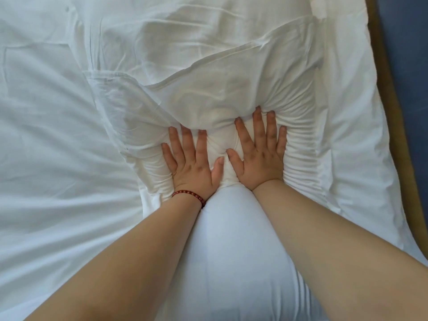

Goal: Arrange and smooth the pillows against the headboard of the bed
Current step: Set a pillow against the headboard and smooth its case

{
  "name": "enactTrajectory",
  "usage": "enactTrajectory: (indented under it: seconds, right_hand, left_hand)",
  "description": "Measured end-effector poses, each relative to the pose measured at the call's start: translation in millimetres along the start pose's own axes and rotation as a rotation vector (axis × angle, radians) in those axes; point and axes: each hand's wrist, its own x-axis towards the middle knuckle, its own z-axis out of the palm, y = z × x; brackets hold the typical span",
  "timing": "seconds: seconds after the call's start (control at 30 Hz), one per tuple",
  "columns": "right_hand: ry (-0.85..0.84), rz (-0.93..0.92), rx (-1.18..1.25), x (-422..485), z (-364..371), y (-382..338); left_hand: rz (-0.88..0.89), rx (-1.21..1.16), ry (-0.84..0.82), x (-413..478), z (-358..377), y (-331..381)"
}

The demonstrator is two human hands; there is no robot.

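My left hand [193, 166] and right hand [261, 156] lie flat with fingers spread, gripping nothing, pressed deep into the soft white cloth pillow [231, 98]. It lies on the white bed sheet [46, 135] and is much wrinkled. I think smoothing is only begun; the headboard I cannot identify surely.

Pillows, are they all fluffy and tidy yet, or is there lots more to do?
Not tidy yet. Done: one pillow already lies on the bed sheet. In hand: the left hand and right hand press flat, fingers spread, into its bunched end. Left: the pillowcase beyond them is creased and rumpled, so it needs smoothing. No headboard is clearly visible here.
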Motion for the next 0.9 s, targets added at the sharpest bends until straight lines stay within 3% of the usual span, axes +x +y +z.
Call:
enactTrajectory:
  seconds: [0.47,0.67,0.9]
  right_hand:
    - [-0.022,-0.012,0.073,-6.1,-19.3,-2.3]
    - [-0.097,-0.015,0.12,-7.8,-24.3,0.3]
    - [-0.188,-0.006,0.127,-4.6,-33.6,-0.7]
  left_hand:
    - [-0.106,0.083,-0.033,-9.6,-39.9,13.3]
    - [-0.219,0.148,-0.172,-18.4,-78.0,34.2]
    - [-0.359,-0.023,-0.409,-57.0,-128.7,27.5]
